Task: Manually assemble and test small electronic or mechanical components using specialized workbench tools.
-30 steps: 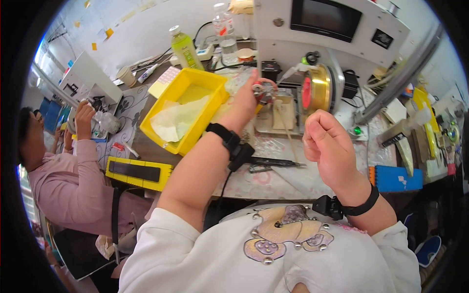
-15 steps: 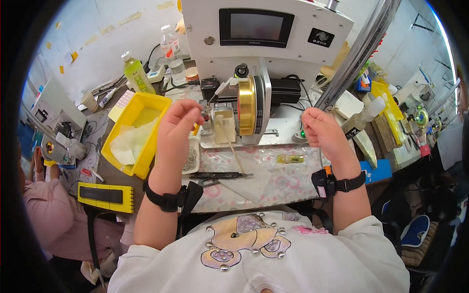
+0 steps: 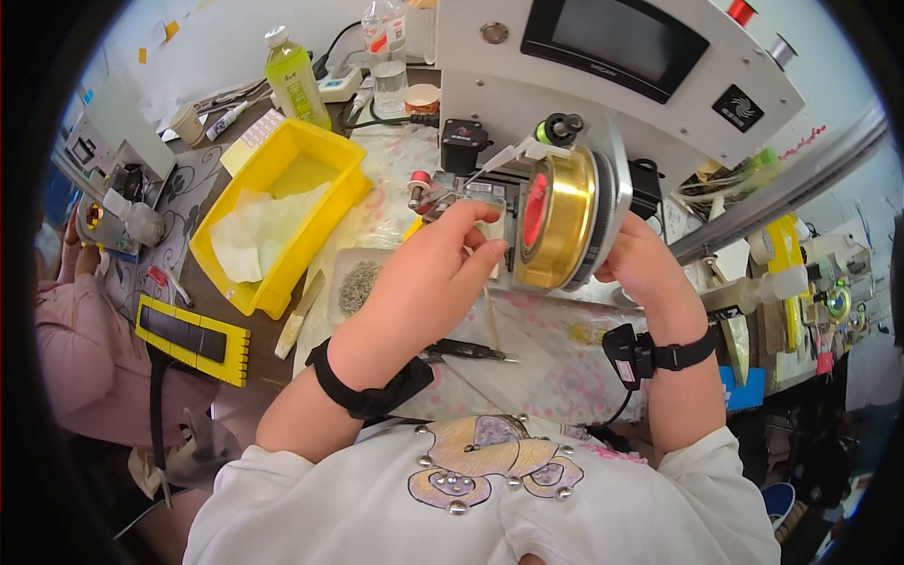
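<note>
My left hand (image 3: pixel 435 273) is in front of the winding machine (image 3: pixel 476 89), just left of its gold ring (image 3: pixel 557 221). Its fingers are curled, with thumb and index finger toward the ring; whatever lies between them is too small or hidden to make out. At the ring's right side, my right hand (image 3: pixel 650 264) reaches in behind the dark toothed wheel (image 3: pixel 595 221), which hides its fingertips. A small red spool (image 3: pixel 420 179) sits on the machine beyond my left hand. Under my left wrist a tray of small metal pieces (image 3: pixel 360 287) is partly covered.
A yellow bin (image 3: pixel 273 297) with white sheets stands at the left, near a green drink bottle (image 3: pixel 294 80) and a clear bottle (image 3: pixel 386 66). Black tweezers (image 3: pixel 471 351) lie near the front edge. At far left another person's pink sleeve (image 3: pixel 89 320) shows.
The view has shifted, so the machine appears farther right. My left hand has moved in close to the gold ring. My right hand has gone from beside the machine to behind the wheel.
</note>
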The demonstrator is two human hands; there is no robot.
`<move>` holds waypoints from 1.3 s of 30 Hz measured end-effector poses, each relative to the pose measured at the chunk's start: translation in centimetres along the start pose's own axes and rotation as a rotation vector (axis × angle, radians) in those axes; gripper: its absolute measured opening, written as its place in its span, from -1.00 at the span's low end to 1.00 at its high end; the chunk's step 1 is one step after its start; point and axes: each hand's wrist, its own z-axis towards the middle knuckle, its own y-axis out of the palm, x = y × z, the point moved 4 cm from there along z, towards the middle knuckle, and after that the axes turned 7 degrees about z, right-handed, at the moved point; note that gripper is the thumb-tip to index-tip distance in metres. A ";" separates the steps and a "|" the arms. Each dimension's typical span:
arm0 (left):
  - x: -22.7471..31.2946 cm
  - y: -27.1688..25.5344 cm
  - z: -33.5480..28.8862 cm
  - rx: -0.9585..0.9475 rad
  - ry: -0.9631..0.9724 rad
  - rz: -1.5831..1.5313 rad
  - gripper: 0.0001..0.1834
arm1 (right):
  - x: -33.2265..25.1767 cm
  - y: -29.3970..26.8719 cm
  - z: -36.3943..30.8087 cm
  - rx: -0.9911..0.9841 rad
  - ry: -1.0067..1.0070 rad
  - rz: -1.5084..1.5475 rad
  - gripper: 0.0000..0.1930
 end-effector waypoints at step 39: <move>-5.1 -5.9 2.7 0.308 0.004 0.079 -0.82 | 0.8 -1.4 0.2 0.155 0.007 -0.110 -0.87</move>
